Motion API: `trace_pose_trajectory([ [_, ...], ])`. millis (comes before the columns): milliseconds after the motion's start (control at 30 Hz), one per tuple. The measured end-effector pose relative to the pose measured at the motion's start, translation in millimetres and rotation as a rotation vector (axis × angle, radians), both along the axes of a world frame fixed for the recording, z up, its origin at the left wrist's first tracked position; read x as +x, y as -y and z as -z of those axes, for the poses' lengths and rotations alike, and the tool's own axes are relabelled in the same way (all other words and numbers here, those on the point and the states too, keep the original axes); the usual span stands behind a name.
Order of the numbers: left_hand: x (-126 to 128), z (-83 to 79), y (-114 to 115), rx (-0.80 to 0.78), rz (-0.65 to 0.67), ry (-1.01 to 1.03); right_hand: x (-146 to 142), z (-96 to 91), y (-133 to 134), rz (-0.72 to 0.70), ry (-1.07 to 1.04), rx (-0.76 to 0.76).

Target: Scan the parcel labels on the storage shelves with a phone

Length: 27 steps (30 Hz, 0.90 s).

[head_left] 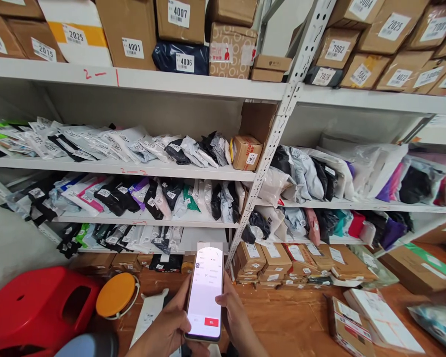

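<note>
Low in the middle of the head view, a smartphone [205, 297] is held upright between both hands. Its lit screen shows a pale page with a red button near the bottom. My left hand [174, 317] grips the phone's left side, its thumb along the lower left edge. From the right, my right hand [232, 307] closes around the other side, with the thumb lying at the screen's right edge. Fingers behind the phone are mostly hidden. Beyond it stand white shelves [193, 171] with rows of labelled parcel bags [122, 144].
Numbered cardboard boxes [180, 20] fill the top shelf. A perforated metal post [278, 129] divides the two shelf bays. On the floor are a red plastic stool [40, 302], a round yellow stool [116, 295], stacked boxes [275, 260] and a flat white package [382, 317] at right.
</note>
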<state>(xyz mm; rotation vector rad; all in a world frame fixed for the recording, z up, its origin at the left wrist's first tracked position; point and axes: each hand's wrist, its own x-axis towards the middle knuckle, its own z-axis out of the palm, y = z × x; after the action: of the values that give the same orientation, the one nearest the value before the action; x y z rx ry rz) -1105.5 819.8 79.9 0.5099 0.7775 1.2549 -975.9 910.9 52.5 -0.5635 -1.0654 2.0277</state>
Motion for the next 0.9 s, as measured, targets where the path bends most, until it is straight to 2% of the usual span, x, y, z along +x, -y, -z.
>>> trace_pose_trajectory([
  [133,-1,7.2,0,-0.013,-0.020,-0.044,-5,-9.9,5,0.029,0.046,-0.037],
  [333,-6,26.5,-4,0.099,0.001,0.158,-17,-17.9,3,0.141,0.087,-0.142],
  [433,-9,28.1,-8,0.097,-0.005,0.210,-18,-9.9,-1,0.161,0.067,-0.191],
  [533,-10,32.3,-16,0.141,0.050,0.278,-15,6.3,-5,0.098,0.013,-0.138],
  [633,-8,50.5,-34,0.204,0.128,0.290,-11,28.1,-13,0.036,-0.045,-0.071],
  [733,-4,79.9,-61,0.283,0.148,0.204,-4,49.6,-35,0.041,-0.039,-0.087],
  [800,-8,97.3,-82,0.285,0.170,0.037,2,59.9,-56,0.056,0.018,-0.085],
  [900,-26,107.1,-118,0.103,0.129,-0.370,14,67.2,-91,0.055,0.079,-0.072],
])
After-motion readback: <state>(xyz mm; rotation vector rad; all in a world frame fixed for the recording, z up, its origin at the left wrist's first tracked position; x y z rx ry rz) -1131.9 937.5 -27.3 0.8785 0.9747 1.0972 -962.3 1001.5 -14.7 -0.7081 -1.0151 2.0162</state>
